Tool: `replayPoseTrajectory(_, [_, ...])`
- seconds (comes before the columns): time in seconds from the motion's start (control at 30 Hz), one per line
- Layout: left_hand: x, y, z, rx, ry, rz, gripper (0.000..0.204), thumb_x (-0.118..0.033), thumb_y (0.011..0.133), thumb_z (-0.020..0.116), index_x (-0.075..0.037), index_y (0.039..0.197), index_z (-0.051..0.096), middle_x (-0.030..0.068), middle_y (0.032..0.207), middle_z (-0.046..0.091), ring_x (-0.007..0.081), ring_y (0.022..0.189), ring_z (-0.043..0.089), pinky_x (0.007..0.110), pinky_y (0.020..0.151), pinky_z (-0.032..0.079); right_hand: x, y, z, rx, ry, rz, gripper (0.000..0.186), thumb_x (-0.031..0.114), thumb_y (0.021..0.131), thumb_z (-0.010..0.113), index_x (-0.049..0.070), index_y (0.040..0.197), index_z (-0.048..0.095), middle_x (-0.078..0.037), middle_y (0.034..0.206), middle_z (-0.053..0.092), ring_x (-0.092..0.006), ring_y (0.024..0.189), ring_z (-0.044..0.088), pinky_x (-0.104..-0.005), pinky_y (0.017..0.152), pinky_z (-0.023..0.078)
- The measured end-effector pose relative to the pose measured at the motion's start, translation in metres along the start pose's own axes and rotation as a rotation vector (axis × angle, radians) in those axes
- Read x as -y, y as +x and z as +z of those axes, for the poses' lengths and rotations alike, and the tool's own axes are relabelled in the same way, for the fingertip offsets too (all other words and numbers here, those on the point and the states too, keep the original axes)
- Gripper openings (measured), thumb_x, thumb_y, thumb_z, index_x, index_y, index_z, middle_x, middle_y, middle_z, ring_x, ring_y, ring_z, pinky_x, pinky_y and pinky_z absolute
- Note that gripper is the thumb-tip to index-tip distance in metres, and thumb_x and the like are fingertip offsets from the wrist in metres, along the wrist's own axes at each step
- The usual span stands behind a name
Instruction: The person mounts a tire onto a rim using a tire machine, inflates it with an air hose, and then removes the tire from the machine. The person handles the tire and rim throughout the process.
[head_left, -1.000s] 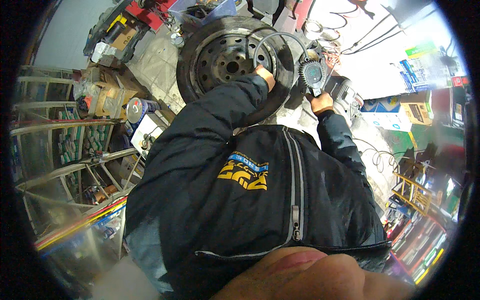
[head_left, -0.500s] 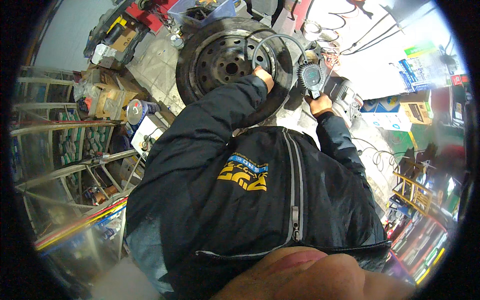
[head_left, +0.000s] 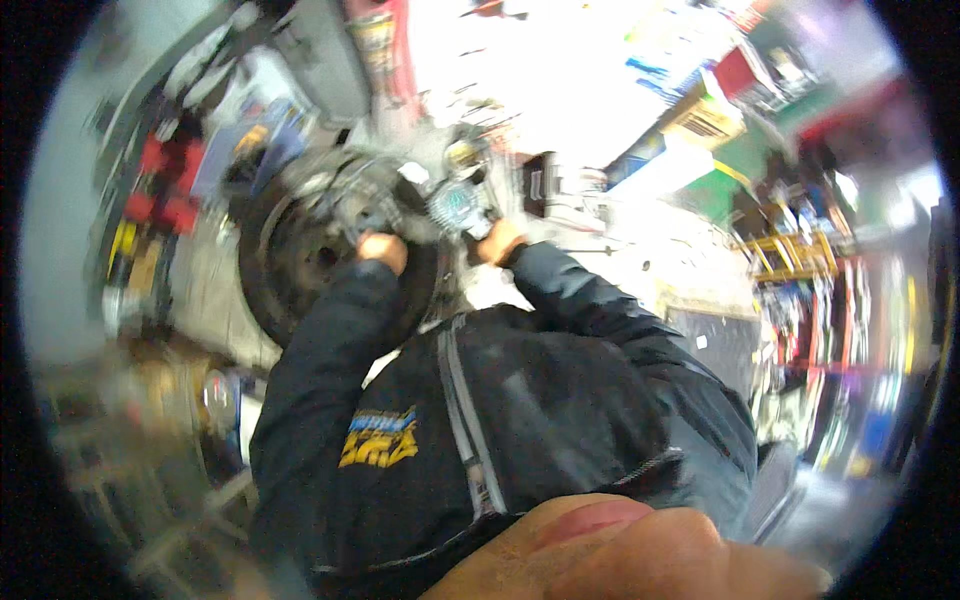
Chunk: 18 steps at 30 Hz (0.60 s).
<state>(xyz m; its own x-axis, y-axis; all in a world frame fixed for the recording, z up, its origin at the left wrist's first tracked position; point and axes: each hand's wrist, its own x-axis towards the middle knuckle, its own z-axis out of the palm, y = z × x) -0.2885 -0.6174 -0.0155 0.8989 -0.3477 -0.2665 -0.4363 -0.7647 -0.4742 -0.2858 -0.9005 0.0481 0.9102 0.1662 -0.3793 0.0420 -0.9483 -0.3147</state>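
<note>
Black rubber forms the thick tyre (head_left: 258, 290), the biggest thing at hand, lying face up beyond the person's chest and toward the left of the scene. Inside it sits a steel wheel (head_left: 295, 265), dull brown-grey and grimy, with a dark round hole at its middle; blur smears its finer detail. A dark sleeve (head_left: 345, 310) crosses the near side of both. Just past the tyre's far left edge stands a blue-violet plastic bin (head_left: 218, 165). The left hand (head_left: 383, 252) is over the right part of the wheel, its fingers curled, though I cannot tell whether they grip anything. To its right, the right hand (head_left: 500, 243) has its fingers clamped on the handle of a gauge (head_left: 458, 206), round and grey-rimmed, with a greenish display facing up, near the tyre's far right edge.
</note>
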Motion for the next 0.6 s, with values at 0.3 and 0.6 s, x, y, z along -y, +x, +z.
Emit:
replayPoseTrajectory(0.3, [0.009,0.005,-0.004,0.303,0.198,0.113,0.027,-0.036,0.098,0.059,-0.016,0.097,0.077,0.0022,0.102,0.075,0.0259,0.1,0.067,0.049,0.099,0.047,-0.012,-0.012,0.001,-0.089,0.274,-0.018,0.037,0.031,0.082,0.063,0.002,0.104,0.071,-0.027,0.098,0.07,-0.043,0.098,0.068,-0.0489,0.086,0.054])
replayPoseTrajectory(0.6, [0.011,0.0,-0.02,0.414,0.165,0.129,0.03,-0.034,0.1,0.055,-0.014,0.102,0.078,0.0046,0.107,0.075,0.0275,0.103,0.067,0.047,0.107,0.042,-0.024,-0.006,0.015,-0.09,0.297,-0.049,0.04,0.034,0.08,0.067,0.006,0.109,0.07,-0.025,0.1,0.07,-0.0422,0.098,0.067,-0.0485,0.087,0.053])
